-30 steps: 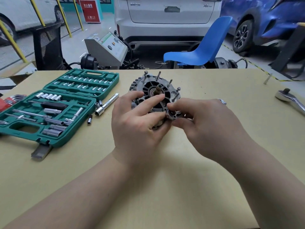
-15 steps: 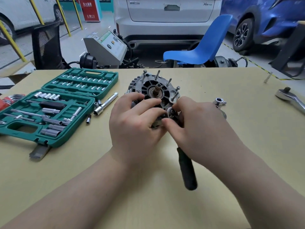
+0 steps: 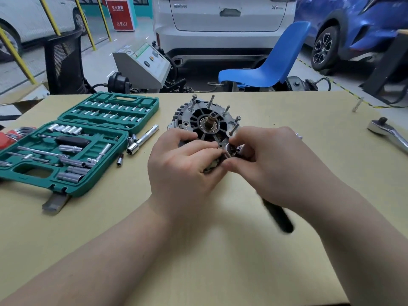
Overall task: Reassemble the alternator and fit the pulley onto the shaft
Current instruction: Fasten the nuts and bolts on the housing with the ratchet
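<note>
Head view: left hand and right hand grip ratchet at alternator.

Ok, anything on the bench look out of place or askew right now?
Mostly tidy. A few sockets and an extension bar lie loose beside the green case rather than in their slots. The alternator's long bolts stand proud, not yet driven home.

The bench lies bare along its near edge. Toward the left edge an open socket case and loose sockets block passage. A ratchet lies by the right edge; the alternator with upright studs stands mid-bench.
</note>
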